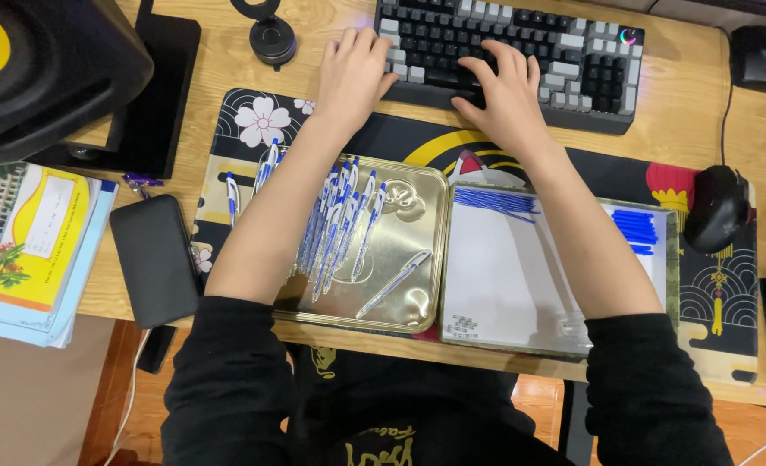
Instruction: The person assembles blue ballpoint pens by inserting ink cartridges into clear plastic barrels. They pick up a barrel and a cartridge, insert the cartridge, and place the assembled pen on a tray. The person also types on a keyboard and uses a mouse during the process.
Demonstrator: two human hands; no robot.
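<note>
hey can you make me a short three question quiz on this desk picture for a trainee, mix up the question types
1. True or false: both hands rest on the keyboard.
2. Which tray holds the assembled blue and white pens? A) the metal tray B) the white-lined tray C) neither
3. Fill in: the black computer mouse sits to the person's ____ side.

Key
1. True: the left hand and right hand both lie on the keys.
2. A; the white-lined tray holds loose blue refills.
3. Right.
</note>
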